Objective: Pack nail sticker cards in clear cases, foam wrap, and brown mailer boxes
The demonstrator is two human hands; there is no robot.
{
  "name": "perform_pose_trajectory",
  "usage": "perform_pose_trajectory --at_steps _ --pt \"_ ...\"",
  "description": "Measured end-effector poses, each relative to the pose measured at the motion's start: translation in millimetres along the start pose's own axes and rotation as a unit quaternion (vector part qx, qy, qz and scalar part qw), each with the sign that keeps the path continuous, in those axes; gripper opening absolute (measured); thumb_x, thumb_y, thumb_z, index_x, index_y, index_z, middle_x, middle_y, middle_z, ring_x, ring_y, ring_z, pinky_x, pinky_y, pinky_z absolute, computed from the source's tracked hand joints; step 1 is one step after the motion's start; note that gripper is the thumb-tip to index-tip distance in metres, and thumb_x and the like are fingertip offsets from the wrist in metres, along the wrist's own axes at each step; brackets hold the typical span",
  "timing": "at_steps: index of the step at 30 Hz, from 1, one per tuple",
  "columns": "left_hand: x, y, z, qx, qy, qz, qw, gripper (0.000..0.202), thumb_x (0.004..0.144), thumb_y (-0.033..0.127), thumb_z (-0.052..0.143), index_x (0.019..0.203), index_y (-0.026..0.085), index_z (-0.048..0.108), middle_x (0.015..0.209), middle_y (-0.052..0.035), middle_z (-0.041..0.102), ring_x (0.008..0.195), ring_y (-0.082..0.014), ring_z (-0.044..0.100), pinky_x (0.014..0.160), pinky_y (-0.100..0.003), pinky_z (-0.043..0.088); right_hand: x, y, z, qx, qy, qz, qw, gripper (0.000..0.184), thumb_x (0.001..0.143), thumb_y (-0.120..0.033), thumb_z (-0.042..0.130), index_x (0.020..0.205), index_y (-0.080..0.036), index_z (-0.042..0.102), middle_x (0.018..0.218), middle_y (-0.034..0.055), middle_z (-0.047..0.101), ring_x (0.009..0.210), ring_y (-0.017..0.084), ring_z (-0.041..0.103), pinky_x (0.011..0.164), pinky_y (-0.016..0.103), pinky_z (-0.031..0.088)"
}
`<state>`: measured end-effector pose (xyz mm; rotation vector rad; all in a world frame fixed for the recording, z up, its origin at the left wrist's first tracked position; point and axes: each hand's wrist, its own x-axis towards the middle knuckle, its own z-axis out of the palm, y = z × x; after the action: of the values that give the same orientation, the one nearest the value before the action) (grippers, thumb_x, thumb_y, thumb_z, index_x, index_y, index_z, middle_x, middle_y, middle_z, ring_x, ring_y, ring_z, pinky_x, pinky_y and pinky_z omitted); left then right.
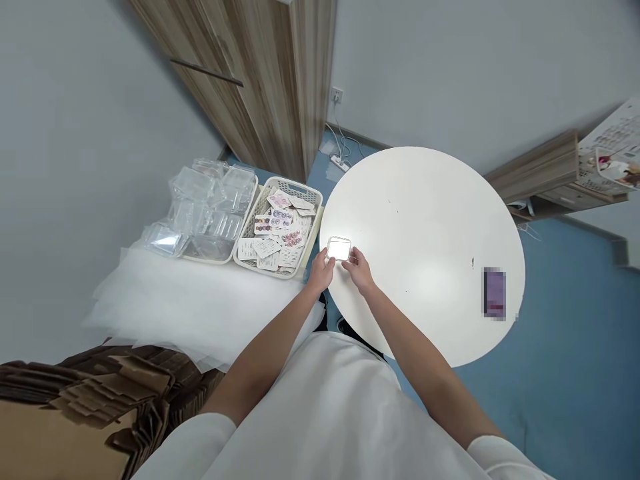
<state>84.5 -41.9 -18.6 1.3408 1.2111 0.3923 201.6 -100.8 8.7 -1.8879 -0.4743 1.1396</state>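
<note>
A small clear square plastic case [339, 248] sits at the left edge of the round white table [430, 220]. My left hand [321, 272] grips the case's near left corner with its fingers closed on it. My right hand [358, 265] pinches the case's near right corner. Both forearms reach forward from my white shirt.
To the left, a white basket [311, 195] holds several printed cards, and beside it a tray [200, 257] holds clear plastic cases. White foam sheets [190, 307] lie nearer, flattened cardboard [75, 413] at bottom left. A blurred phone [495, 293] lies on the table's right. A wooden cabinet [270, 80] stands behind.
</note>
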Motion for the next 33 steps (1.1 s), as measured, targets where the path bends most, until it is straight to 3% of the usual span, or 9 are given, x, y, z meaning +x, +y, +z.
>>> perform_pose_trajectory --at_steps 6,15,22,28,33 --pt "-4 3 -2.3 0.008 -0.021 -0.014 1.0 0.053 0.082 0.044 0.038 0.129 0.019 0.033 0.133 -0.0111 0.038 0.118 -0.0237 0.038 0.095 -0.035 0.03 -4 2 1 0.004 0.006 0.0 1.0 0.071 0.062 -0.028 0.06 0.127 -0.022 0.033 0.125 0.0071 0.042 0.112 0.02 0.042 0.092 0.034 0.038" --pt "0 -4 0.1 -0.017 -0.02 -0.017 1.0 0.056 0.081 0.041 0.042 0.131 0.02 0.03 0.137 -0.0092 0.033 0.124 -0.0235 0.032 0.098 -0.036 0.027 -3 2 -1 0.001 -0.011 0.001 1.0 0.075 0.062 -0.026 0.061 0.13 -0.023 0.028 0.129 0.0077 0.039 0.116 0.02 0.04 0.093 0.035 0.038" --pt "-5 -5 -0.8 -0.059 -0.014 -0.046 0.997 0.062 0.079 0.041 0.045 0.134 0.022 0.024 0.138 -0.0099 0.03 0.126 -0.023 0.029 0.098 -0.036 0.028 -10 -1 -15 0.024 -0.072 0.015 0.997 0.082 0.062 -0.026 0.063 0.132 -0.025 0.021 0.137 0.0077 0.029 0.121 0.021 0.035 0.097 0.036 0.034" --pt "-36 -3 -2.3 -0.05 0.027 -0.047 0.997 0.063 0.074 0.033 0.053 0.132 0.021 0.028 0.14 -0.009 0.026 0.127 -0.0235 0.026 0.1 -0.035 0.027 -38 2 -47 0.011 -0.087 0.005 0.996 0.075 0.064 -0.029 0.061 0.131 -0.028 0.026 0.137 0.0078 0.029 0.114 0.021 0.043 0.089 0.035 0.04" --pt "-81 -7 -0.5 -0.037 0.01 -0.054 0.998 0.054 0.073 0.032 0.055 0.123 0.016 0.04 0.132 -0.0134 0.039 0.12 -0.0231 0.038 0.096 -0.034 0.033 -57 18 -73 0.001 -0.101 0.014 0.995 0.053 0.066 -0.031 0.057 0.117 -0.024 0.044 0.124 0.0083 0.046 0.096 0.018 0.055 0.081 0.032 0.043"
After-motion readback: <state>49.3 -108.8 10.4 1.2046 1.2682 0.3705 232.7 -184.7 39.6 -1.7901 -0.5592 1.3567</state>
